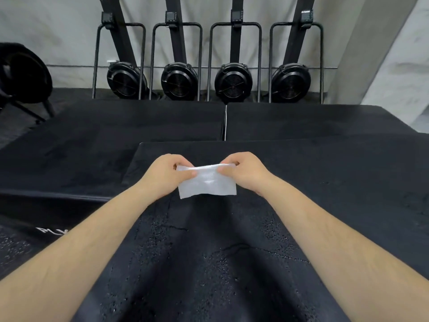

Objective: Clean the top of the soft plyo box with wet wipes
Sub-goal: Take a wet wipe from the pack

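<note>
Wipe (pixel 207 181) held spread over soft plyo box (pixel 209 263) by left hand (pixel 166 174) and right hand (pixel 243 170).

Its upper corners are pinched, fingers curled; the box's far edge is seen just beyond the hands, with cracked black top left open to the right; two black pads (pixel 130 122) are butted behind; four fan machines (pixel 178 81) are ranged along the wall (pixel 58 31); "PLY" is read in white on a lower box (pixel 27 242) at left, the rest hidden.
</note>
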Available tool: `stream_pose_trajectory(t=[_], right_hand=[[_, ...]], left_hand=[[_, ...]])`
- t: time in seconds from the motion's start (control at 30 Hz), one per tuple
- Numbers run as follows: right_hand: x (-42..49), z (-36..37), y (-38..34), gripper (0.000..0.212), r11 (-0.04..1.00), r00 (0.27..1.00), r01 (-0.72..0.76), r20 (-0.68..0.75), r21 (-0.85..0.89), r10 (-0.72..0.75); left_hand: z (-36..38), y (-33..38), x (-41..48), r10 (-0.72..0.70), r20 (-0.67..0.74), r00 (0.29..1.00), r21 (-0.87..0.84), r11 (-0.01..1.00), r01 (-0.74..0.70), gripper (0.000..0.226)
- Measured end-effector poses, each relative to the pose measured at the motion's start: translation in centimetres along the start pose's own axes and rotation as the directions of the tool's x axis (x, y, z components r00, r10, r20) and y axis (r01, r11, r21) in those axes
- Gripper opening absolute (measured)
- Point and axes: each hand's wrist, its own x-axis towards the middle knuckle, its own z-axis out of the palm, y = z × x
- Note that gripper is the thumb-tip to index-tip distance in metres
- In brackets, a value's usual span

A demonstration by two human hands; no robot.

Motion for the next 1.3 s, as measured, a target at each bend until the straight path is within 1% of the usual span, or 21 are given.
stream_pose_trajectory(t=[0.07, 0.1, 0.17, 0.2, 0.27, 0.3, 0.33, 0.4, 0.43, 0.5, 0.6, 0.7, 0.77, 0.9, 1.0, 1.03, 1.07, 1.13, 1.17, 1.23, 1.3], right_hand=[[-0.2, -0.1, -0.3, 0.008, 0.979, 0.996, 0.08, -0.02, -0.185, -0.085], [-0.5, -0.2, -0.6, 0.009, 0.967, 0.991, 0.133, 0.015, -0.218, -0.132], [-0.7, -0.2, -1.1, 0.011, 0.953, 0.971, 0.228, 0.12, -0.2, -0.207], [-0.8, -0.1, -1.5, 0.007, 0.956, 0.965, 0.242, 0.14, -0.163, -0.22], [-0.9, 0.0, -2.1, 0.007, 0.975, 0.969, 0.222, 0.113, -0.028, -0.218], [-0.9, 0.0, -2.2, 0.009, 0.982, 0.981, 0.166, 0.087, 0.085, -0.174], [-0.8, 0.0, -2.2, 0.012, 0.972, 0.99, 0.096, 0.083, 0.216, -0.116], [-0.8, 0.0, -1.9, 0.022, 0.879, 0.989, -0.048, 0.148, 0.475, -0.026], [-0.9, 0.0, -1.9, 0.025, 0.824, 0.982, -0.109, 0.187, 0.556, 0.003], [-1.1, 0.1, -1.7, 0.027, 0.767, 0.971, -0.177, 0.235, 0.617, 0.035], [-1.4, 0.2, -1.5, 0.026, 0.784, 0.963, -0.209, 0.264, 0.585, 0.06], [-1.6, -0.2, -1.8, 0.022, 0.829, 0.966, -0.184, 0.253, 0.528, 0.054], [-1.7, -0.7, -2.3, 0.024, 0.835, 0.969, -0.126, 0.247, 0.536, -0.013], [-1.5, -1.4, -2.8, 0.026, 0.827, 0.975, 0.047, 0.154, 0.56, -0.159], [-1.4, -0.9, -2.7, 0.036, 0.917, 0.976, 0.2, 0.012, 0.346, -0.217], [-1.5, -0.6, -2.6, 0.04, 0.934, 0.969, 0.241, -0.015, 0.263, -0.246], [-1.5, -0.4, -2.4, 0.043, 0.938, 0.961, 0.274, -0.021, 0.211, -0.276], [-1.5, -0.3, -2.2, 0.044, 0.935, 0.953, 0.298, 0.004, 0.191, -0.304], [-1.5, -0.4, -2.1, 0.042, 0.936, 0.954, 0.289, 0.018, 0.202, -0.298], [-1.3, -0.8, -2.3, 0.041, 0.94, 0.965, 0.238, 0.05, 0.244, -0.257], [-1.1, -1.0, -2.6, 0.04, 0.944, 0.974, 0.161, 0.109, 0.287, -0.199]], left_hand=[[-0.2, 0.3, 0.3, 0.148, 0.022, 0.989, 0.088, 0.985, -0.15, 0.011], [-0.3, 0.8, 0.4, 0.164, 0.051, 0.985, 0.074, 0.983, -0.167, 0.012], [-0.7, 2.0, 0.1, 0.1, 0.105, 0.989, -0.044, 0.994, -0.096, 0.012], [-0.8, 2.5, 0.0, 0.074, 0.084, 0.994, -0.12, 0.991, -0.064, 0.014], [-0.9, 3.3, -0.2, -0.021, -0.053, 0.998, -0.303, 0.953, 0.004, 0.025], [-1.2, 3.3, -0.2, -0.093, -0.072, 0.993, -0.428, 0.902, 0.054, 0.036], [-1.3, 3.4, -0.3, -0.146, -0.008, 0.989, -0.558, 0.822, 0.116, 0.048], [-1.1, 2.8, -0.7, -0.152, 0.24, 0.959, -0.7, 0.657, 0.28, 0.071], [-0.8, 2.5, -1.0, -0.133, 0.346, 0.929, -0.692, 0.633, 0.348, 0.077], [0.0, 2.0, -1.5, -0.096, 0.426, 0.9, -0.662, 0.644, 0.382, 0.067], [0.7, 1.5, -1.2, -0.103, 0.362, 0.926, -0.678, 0.653, 0.338, 0.041], [0.3, 1.5, -0.7, -0.124, 0.277, 0.953, -0.653, 0.703, 0.281, 0.033], [0.0, 1.7, -0.4, -0.098, 0.272, 0.957, -0.662, 0.703, 0.26, 0.034], [-0.3, 2.6, -0.7, -0.113, 0.213, 0.97, -0.755, 0.611, 0.237, 0.033], [-0.2, 2.7, -1.2, -0.155, 0.238, 0.959, -0.854, 0.438, 0.282, 0.039], [-0.3, 2.7, -1.4, -0.161, 0.254, 0.954, -0.861, 0.411, 0.299, 0.042], [-0.3, 2.7, -1.5, -0.141, 0.257, 0.956, -0.844, 0.449, 0.293, 0.044], [-0.1, 2.6, -1.5, -0.033, 0.222, 0.974, -0.762, 0.617, 0.194, 0.031], [-0.1, 2.6, -1.5, -0.024, 0.181, 0.983, -0.73, 0.667, 0.15, 0.029], [-0.1, 2.6, -1.2, -0.09, 0.091, 0.992, -0.688, 0.714, 0.128, 0.046], [-0.1, 2.7, -1.1, -0.072, 0.061, 0.996, -0.596, 0.798, 0.094, 0.055]])
